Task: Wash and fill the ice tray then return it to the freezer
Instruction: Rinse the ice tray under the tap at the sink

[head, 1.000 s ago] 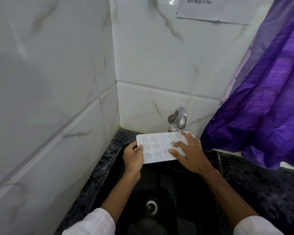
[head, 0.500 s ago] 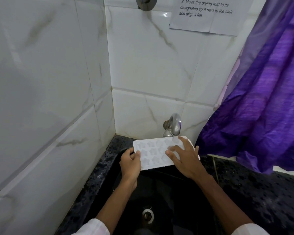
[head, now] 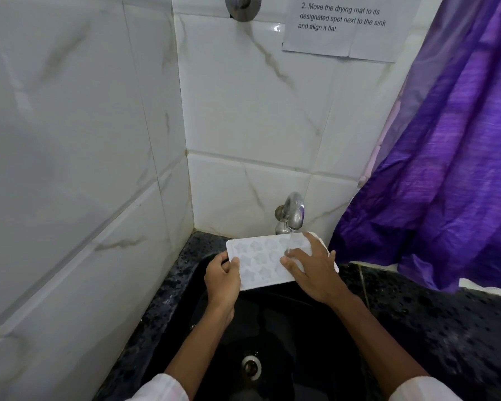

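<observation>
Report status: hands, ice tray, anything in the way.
Hands: left hand grips the ice tray by its left end; right hand flat on top. Tray over sink, under running tap. Nothing in the way.

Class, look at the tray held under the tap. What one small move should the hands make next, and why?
Probably slide the ice tray rightwards under the tap. The water seems to land only near its right end, where the right hand lies flat; the left hand grips the left end, whose moulds sit outside the stream.
</observation>
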